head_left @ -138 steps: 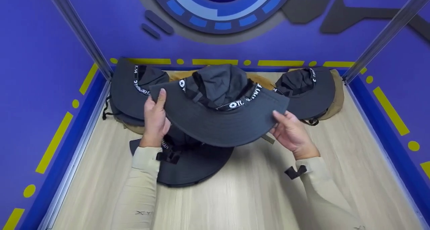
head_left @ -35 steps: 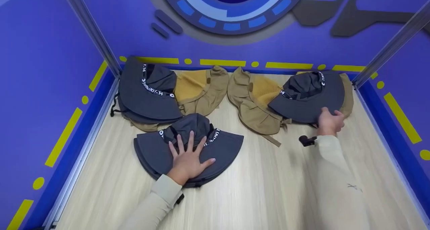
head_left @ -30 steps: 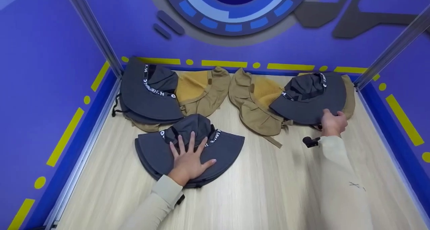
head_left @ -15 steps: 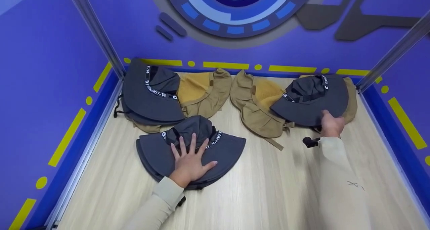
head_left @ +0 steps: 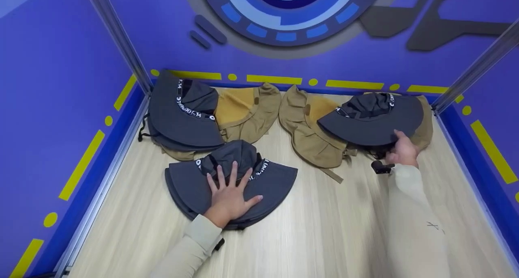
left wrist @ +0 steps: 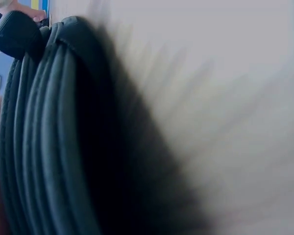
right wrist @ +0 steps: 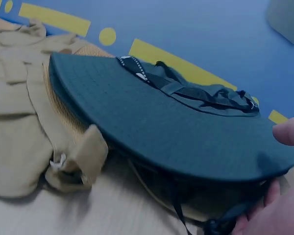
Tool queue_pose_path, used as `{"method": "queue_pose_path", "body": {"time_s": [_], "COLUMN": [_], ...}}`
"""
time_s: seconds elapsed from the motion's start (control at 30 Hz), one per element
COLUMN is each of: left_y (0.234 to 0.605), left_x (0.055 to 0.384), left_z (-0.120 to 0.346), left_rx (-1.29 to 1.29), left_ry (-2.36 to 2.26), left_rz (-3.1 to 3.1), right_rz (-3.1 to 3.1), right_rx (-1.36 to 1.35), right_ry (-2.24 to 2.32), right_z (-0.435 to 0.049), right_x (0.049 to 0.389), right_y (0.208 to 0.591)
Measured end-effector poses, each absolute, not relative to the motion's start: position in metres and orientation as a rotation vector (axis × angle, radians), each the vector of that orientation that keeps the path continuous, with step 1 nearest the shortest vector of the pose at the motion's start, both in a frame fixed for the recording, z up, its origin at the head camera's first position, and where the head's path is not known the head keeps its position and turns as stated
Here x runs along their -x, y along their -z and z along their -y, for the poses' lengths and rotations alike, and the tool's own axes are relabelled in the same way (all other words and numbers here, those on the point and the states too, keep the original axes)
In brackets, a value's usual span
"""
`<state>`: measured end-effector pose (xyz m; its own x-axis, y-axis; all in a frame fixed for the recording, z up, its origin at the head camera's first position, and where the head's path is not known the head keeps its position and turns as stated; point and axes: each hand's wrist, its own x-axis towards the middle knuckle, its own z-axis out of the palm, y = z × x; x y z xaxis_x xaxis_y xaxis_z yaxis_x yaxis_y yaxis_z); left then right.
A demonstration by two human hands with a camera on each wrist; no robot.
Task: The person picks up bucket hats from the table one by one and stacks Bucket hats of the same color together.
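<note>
My left hand [head_left: 231, 199] rests with spread fingers on a dark grey wide-brimmed sun hat [head_left: 272, 188] at front centre. More brims lie beneath it, their layered edges [left wrist: 44, 147] filling the left of the left wrist view. At the back right, my right hand [head_left: 405, 150] holds the front brim of another dark grey sun hat [head_left: 377, 128], thumb above and fingers underneath. In the right wrist view that brim [right wrist: 166, 132] stands raised at the front, with a black cord hanging below. Under and beside this hat lies tan fabric with mustard mesh [head_left: 318, 107].
Another group of dark grey hats [head_left: 178, 128] lies at the back left, with a tan neck flap [head_left: 259, 115] spreading right. A loose tan strap [head_left: 332, 175] points forward from the right pile. Blue panels [head_left: 259, 67] wall the wooden surface [head_left: 308, 237] at back and sides.
Earlier both hands held a hat in the air; it now lies on the front stack under my left hand. My right hand moved to the right pile and has just raised the top hat's brim.
</note>
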<state>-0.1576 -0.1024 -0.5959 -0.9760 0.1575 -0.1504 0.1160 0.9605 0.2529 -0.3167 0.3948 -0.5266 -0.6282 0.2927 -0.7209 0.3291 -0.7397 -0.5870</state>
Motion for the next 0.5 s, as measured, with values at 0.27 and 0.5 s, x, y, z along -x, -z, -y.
{"method": "queue_pose_path", "body": {"time_s": [0.27,0.5], "left_y": [0.603,0.599], "left_x": [0.16,0.158], "left_z": [0.103,0.103], "left_rx": [-0.199,-0.215], "left_ry": [-0.356,-0.383], "left_rz": [-2.941,-2.957], "right_rz": [-0.866,-1.618], "right_rx": [-1.321,-1.262], "right_ry": [2.724,2.224], "right_z": [-0.384,-0.369], "right_x": [0.332,0.334], "right_y": [0.523,0.519]}}
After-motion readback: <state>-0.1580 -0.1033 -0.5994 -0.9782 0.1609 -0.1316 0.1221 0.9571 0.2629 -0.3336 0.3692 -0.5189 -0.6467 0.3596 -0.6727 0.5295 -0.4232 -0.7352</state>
